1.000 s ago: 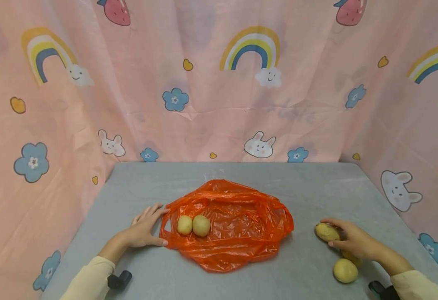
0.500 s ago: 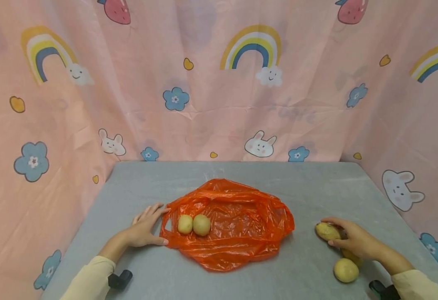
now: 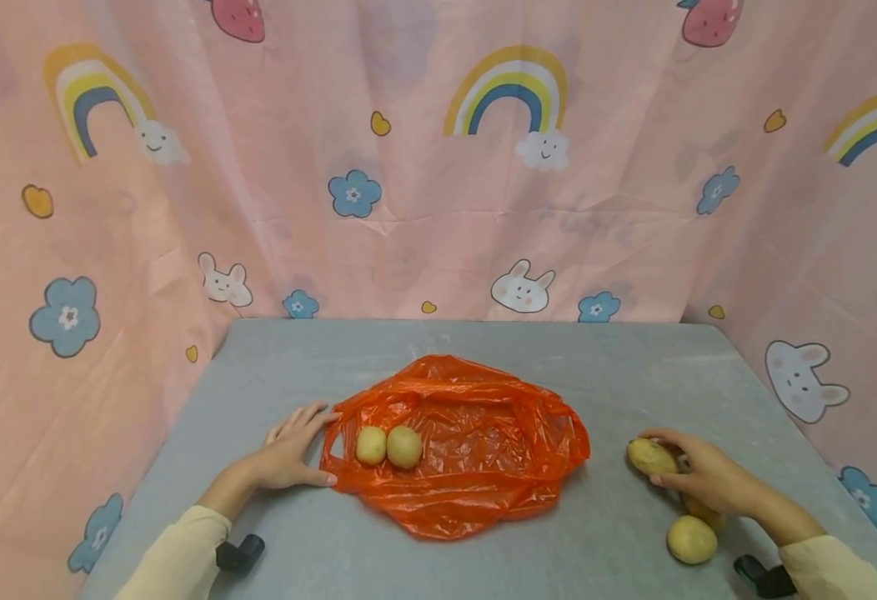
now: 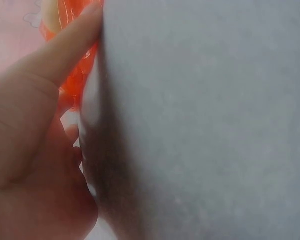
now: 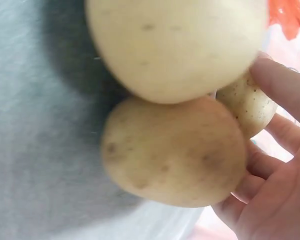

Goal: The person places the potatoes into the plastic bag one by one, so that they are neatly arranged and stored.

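Observation:
An orange-red plastic bag (image 3: 468,500) lies spread on the grey table, its mouth gaping upward. Two potatoes, a paler one (image 3: 371,447) and a browner one (image 3: 404,447), sit side by side in its left part. My left hand (image 3: 288,450) touches the bag's left edge with thumb and fingers spread apart, near the handle hole. To the right of the bag, my right hand (image 3: 712,471) grips a yellowish potato (image 3: 649,457) between thumb and fingers. Beneath that hand are a partly hidden potato (image 5: 175,150) and a smooth pale one (image 3: 692,540).
The grey table (image 3: 603,550) reaches back to a pink printed curtain (image 3: 423,250), which also hangs along both sides. Black wrist mounts (image 3: 240,553) show under both sleeves.
My right hand has shifted slightly left with the potato in its grip. The left hand stays at the bag's edge, and the head view has tilted a little.

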Available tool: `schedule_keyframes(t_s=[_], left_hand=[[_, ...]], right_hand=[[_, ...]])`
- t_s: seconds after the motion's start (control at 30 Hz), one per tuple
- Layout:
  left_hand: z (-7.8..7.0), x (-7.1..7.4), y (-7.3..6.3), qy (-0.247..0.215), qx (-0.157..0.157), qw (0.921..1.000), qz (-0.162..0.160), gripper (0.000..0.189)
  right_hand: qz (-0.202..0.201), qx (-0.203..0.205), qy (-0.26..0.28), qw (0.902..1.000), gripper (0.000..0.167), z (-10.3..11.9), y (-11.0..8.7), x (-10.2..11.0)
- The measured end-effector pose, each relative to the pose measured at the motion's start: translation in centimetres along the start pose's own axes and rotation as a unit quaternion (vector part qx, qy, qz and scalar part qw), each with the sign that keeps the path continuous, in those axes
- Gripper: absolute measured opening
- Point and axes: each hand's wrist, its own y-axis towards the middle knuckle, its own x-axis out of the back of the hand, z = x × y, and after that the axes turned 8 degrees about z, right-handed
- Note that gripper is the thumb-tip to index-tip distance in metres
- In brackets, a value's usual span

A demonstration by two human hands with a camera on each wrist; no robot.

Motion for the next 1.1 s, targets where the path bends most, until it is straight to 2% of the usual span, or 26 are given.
schedule_keyframes(t_s=[0.1,0.27,0.6,0.73,0.9,1.1], left_hand=[[-0.1,0.0,-0.3,0.001,0.000,1.0000,0.001,0.100],[-0.2,0.2,-0.3,0.000,-0.002,1.0000,0.006,0.103],[-0.6,0.3,-0.4,-0.007,0.000,1.0000,0.003,0.101],[-0.9,0.6,-0.7,-0.006,-0.012,0.9999,0.002,0.101],[-0.9,0.5,-0.9,-0.007,-0.010,0.9999,0.002,0.101],[-0.4,0.1,-0.5,-0.010,-0.004,0.9999,-0.005,0.100]], right_hand=[[-0.013,0.007,-0.001,0.9999,0.059,0.7,0.0,0.1],[-0.030,0.035,0.029,0.9985,0.052,2.0,0.1,0.4],[-0.061,0.050,0.051,0.9956,0.052,4.9,0.1,1.2],[-0.075,0.063,0.059,0.9934,0.049,6.3,0.2,1.4],[-0.086,0.069,0.088,0.9900,0.050,7.8,0.7,1.1],[-0.113,0.085,0.108,0.9841,0.050,9.2,1.6,0.4]])
